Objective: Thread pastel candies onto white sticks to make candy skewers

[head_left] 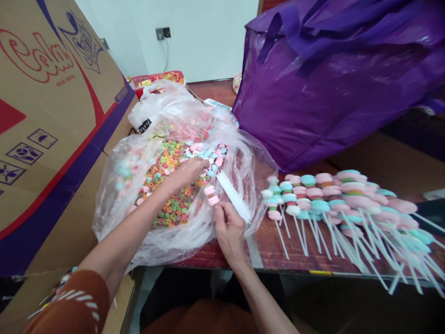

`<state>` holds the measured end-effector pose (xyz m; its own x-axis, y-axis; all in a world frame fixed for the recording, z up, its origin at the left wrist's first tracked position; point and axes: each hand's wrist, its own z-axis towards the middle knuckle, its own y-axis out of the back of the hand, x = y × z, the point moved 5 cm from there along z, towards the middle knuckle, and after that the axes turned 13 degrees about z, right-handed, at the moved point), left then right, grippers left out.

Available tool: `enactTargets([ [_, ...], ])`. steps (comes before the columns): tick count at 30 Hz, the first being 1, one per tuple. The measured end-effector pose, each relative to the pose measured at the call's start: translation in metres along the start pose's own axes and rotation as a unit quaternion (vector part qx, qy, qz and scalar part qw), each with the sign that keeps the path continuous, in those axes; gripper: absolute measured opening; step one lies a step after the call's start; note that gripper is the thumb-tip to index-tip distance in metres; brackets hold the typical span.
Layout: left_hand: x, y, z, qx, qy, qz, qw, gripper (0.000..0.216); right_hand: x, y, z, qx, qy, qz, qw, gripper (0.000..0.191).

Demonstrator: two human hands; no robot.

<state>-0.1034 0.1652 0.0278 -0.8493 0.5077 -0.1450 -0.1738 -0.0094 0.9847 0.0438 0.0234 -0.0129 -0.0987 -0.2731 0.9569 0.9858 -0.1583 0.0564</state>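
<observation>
My left hand (189, 171) reaches into an open clear plastic bag (114, 204) full of small coloured ring candies (170, 195) and pastel marshmallow pieces (208, 153), fingers curled over the pieces. My right hand (227, 227) pinches a bundle of white sticks (234, 197) at the bag's right edge. One stick carries a short stack of pink marshmallow pieces (211, 194) near its tip.
A row of finished marshmallow skewers (333, 199) lies on the brown table (271, 248) to the right. A big purple bag (330, 83) stands behind them. A large printed cardboard box (45, 111) fills the left side. A red tray (156, 81) sits at the back.
</observation>
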Motion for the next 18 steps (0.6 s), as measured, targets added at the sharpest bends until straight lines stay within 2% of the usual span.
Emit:
enactTargets([
  [5, -0.004, 0.003, -0.007, -0.005, 0.035, 0.027, 0.999, 0.022, 0.001, 0.000, 0.000, -0.005, 0.004, -0.001, 1.000, 0.026],
  [10, -0.010, -0.007, -0.021, -0.033, 0.069, 0.036, 0.996, 0.029, -0.001, 0.001, -0.001, -0.004, 0.008, -0.012, 1.000, 0.026],
  [14, -0.015, -0.013, -0.027, -0.021, 0.072, 0.024, 0.997, 0.029, -0.001, 0.001, -0.001, -0.003, 0.011, -0.016, 1.000, 0.026],
  [18, -0.020, -0.009, -0.024, 0.008, 0.122, 0.041, 0.992, 0.023, 0.000, 0.000, 0.000, -0.004, 0.011, -0.014, 1.000, 0.026],
])
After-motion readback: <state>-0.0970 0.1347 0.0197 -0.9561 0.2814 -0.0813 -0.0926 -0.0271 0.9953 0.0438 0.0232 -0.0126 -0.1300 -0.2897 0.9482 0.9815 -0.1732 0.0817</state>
